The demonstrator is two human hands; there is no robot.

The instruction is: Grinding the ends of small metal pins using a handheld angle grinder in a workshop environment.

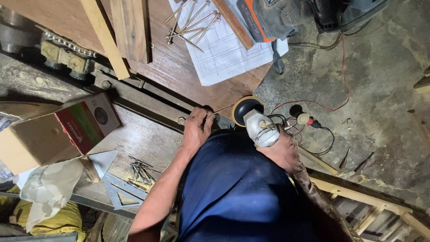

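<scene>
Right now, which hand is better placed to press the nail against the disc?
Probably the left hand: it pinches the nail, tip at the disc. The right hand grips the grinder.

The left hand [197, 130] curls its fingers [205, 117] over the near end of a thin nail [220, 110], hiding it. The right hand [283, 150] covers the grinder [260, 127] handle; the disc face is turned away. The orange tool [268, 18] and the cardboard box [45, 139] are cut off by the edges.
</scene>
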